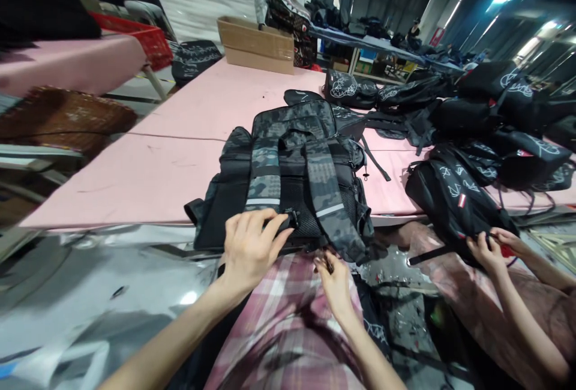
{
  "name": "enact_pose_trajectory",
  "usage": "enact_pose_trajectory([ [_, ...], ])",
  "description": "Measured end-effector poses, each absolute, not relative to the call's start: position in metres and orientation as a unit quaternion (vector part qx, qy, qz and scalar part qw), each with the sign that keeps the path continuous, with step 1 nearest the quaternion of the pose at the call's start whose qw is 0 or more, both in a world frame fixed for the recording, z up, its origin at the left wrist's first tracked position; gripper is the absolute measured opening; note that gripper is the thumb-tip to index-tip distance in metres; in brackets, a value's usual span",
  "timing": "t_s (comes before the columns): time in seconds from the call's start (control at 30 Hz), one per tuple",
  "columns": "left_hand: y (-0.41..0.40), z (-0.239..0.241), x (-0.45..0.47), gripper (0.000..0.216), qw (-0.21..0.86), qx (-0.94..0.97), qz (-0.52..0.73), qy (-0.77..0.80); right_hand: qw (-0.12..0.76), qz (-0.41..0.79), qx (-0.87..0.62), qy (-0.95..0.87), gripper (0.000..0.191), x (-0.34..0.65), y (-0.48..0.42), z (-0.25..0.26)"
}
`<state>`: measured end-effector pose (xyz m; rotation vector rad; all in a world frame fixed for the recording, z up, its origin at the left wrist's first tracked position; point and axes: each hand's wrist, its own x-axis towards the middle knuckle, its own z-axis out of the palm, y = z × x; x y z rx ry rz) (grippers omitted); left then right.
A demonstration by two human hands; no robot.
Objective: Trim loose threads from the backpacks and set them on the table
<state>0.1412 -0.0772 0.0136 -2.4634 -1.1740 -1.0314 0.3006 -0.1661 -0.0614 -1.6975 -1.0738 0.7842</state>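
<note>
A black and grey camouflage backpack point(294, 180) lies at the near edge of the table, its shoulder straps facing up. My left hand point(252, 246) is closed over the lower end of the left shoulder strap point(264, 177), pinching a small black buckle point(292, 218) there. Lower and to the right, my right hand point(333, 279) has its fingers pressed together below the backpack's bottom edge. Something small and dark shows at those fingertips, too small to name. The right shoulder strap point(330, 189) hangs loose over the edge, just above my right hand.
A pink-covered table point(180, 138) carries the backpack, a cardboard box point(256, 45) and several black bags point(486, 120) piled at right. Beside me, a co-worker's hands point(490, 252) work on a black backpack point(454, 198). A red crate point(139, 36) stands at far left.
</note>
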Motion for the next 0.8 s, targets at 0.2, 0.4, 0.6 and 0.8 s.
enact_pose_trajectory([
  [0.2, -0.112, -0.027, 0.148, 0.024, -0.145, -0.838, -0.394, -0.349, 0.493, 0.345, -0.687, -0.409, 0.027, 0.297, -0.147, -0.057],
  [0.4, -0.114, -0.025, 0.171, 0.025, -0.416, -0.738, -0.34, -0.409, 0.52, 0.417, -0.625, -0.406, 0.025, 0.301, -0.162, -0.032],
  [0.6, -0.118, -0.024, 0.18, 0.022, -0.494, -0.669, -0.345, -0.435, 0.522, 0.434, -0.596, -0.429, 0.026, 0.311, -0.177, -0.011],
  [0.8, -0.118, -0.026, 0.176, 0.018, -0.311, -0.78, -0.443, -0.314, 0.523, 0.453, -0.581, -0.429, 0.028, 0.315, -0.181, -0.012],
])
